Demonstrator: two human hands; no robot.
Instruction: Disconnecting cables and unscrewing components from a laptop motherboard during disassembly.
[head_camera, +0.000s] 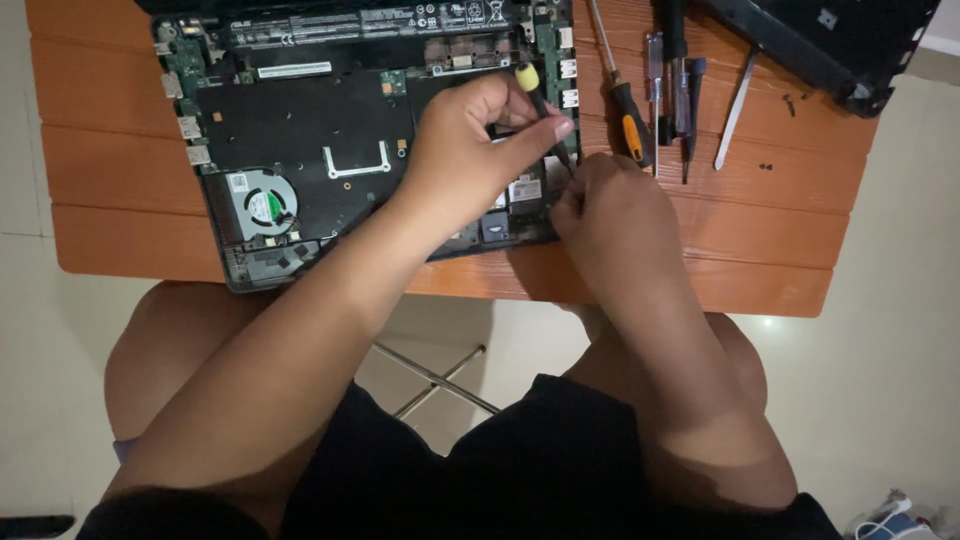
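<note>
An opened laptop base (300, 130) lies on an orange wooden table (120, 170), its black board, a round cooling fan (262, 205) and a green circuit strip exposed. My left hand (478, 140) is closed around a small screwdriver (530, 85) with a yellow cap and dark shaft, its tip pointing down at the laptop's right near corner. My right hand (605, 215) rests curled at that same corner, fingertips meeting the screwdriver tip; whether it pinches anything is hidden.
Several screwdrivers, one with an orange and black handle (628, 125), and a flat metal pry tool (735, 105) lie on the table to the right. A black laptop cover (850, 50) sits at the far right corner. Tiny screws (765, 167) lie nearby. Metal table legs (440, 380) cross below.
</note>
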